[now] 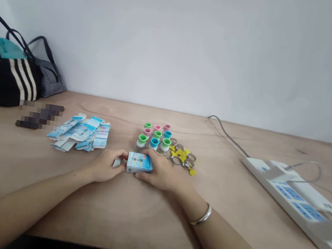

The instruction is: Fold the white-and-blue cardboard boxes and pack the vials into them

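— Left hand [104,165], right hand [161,171]: how do they stand from where you are?

— Both curled closed, grasping a small blue-and-white carton [139,163] between them, low on the plywood tabletop [17,176]. The left hand's fingers meet the carton's left end, just beside a small white piece [117,162]; the right hand wraps over the top.

— What's close by?

— Just beyond the carton stand nine small vials [155,137] with coloured caps: four green, three pink, two blue. Yellow tags on metal rings [181,156] lie tangled to their right, too jumbled to count. To the left sits a loose pile of flattened blue-and-white cartons [80,133], also uncountable.

— Further out?

— One black striped tote bag [6,80] and one grey striped bag [48,77] against the wall, a pixelated dark patch [40,115], and a white power strip [287,196] at right.
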A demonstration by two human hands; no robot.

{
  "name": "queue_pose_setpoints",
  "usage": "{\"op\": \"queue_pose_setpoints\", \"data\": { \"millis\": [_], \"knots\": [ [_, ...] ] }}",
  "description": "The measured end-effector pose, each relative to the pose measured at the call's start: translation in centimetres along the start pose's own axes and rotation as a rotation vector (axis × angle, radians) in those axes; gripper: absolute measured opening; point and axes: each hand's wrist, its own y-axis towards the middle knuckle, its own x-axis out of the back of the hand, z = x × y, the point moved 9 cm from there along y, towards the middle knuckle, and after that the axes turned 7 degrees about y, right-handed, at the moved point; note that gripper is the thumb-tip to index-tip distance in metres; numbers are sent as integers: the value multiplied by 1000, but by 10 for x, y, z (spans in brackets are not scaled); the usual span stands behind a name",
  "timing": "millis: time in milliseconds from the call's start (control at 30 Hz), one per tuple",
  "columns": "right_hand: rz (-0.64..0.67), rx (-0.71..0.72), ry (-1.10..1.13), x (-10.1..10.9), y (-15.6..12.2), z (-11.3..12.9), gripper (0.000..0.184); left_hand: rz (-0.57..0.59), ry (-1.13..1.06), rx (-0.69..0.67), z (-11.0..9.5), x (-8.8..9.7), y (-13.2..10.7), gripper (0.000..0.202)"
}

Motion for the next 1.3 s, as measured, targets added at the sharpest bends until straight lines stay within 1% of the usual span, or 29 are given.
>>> {"op": "queue_pose_setpoints", "data": {
  "millis": [67,133,233,300,367,433,533,633,800,1033,1200,1300],
  "knots": [
    [-5,-1,6,1,0,0,41,-26,6,-15,2,3,0,23],
    [-1,-11,9,3,0,1,41,-58,-24,12,8,8,-2,29],
    [5,-39,13,8,-1,3,40,-84,-195,123,23,13,-7,39],
    [2,-45,19,11,-1,6,40,-94,-346,213,30,12,-10,41],
    [7,-42,27,11,-1,7,39,-116,-448,281,33,11,-13,39],
    [15,-46,31,9,-1,6,39,-140,-501,307,30,9,-14,36],
    [17,-63,18,4,-1,2,41,-133,-572,307,22,2,-14,32],
    [11,-76,-6,1,0,-2,44,-122,-612,305,18,-2,-14,34],
    [16,-67,-7,0,0,-3,44,-90,-603,327,22,-5,-11,37],
    [9,-53,2,-1,1,-5,43,-98,-650,338,23,-10,-11,28],
    [-5,-80,-1,-1,0,-4,43,-119,-636,346,22,-8,-12,32],
    [-20,-82,-8,-1,0,-4,44,-110,-636,307,17,-9,-11,35]
  ]
}}
